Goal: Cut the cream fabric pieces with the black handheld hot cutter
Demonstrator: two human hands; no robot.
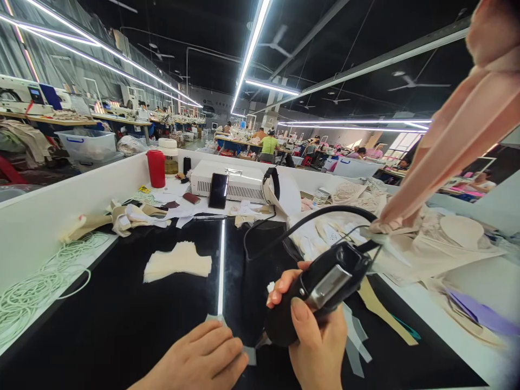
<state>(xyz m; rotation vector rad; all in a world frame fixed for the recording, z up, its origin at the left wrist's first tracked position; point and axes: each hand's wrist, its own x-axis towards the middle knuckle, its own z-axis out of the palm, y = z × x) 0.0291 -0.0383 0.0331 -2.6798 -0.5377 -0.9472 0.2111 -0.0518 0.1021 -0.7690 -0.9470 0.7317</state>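
My left hand (207,355) lies flat, palm down, on a small translucent grey-white fabric piece (251,356), whose edges show beyond the fingers. My right hand (317,330) is wrapped round a black corded electric cutter (320,284) with a silver plate on its side. The cutter is tilted, its small metal tip pointing down beside the piece near my left fingertips; whether it touches is unclear. Beneath both hands is a black mat (122,325). Translucent strips (356,341) lie right of my right hand. A stack of cream fabric pieces (179,262) rests farther back.
The cutter's black cable (325,214) arcs up toward a hanging pink cloth (439,146). Pale green cord (44,284) lies coiled at left. A white vented box (244,181), phone (218,190) and red cup (156,169) stand at the back. Beige garments (442,238) are heaped at right.
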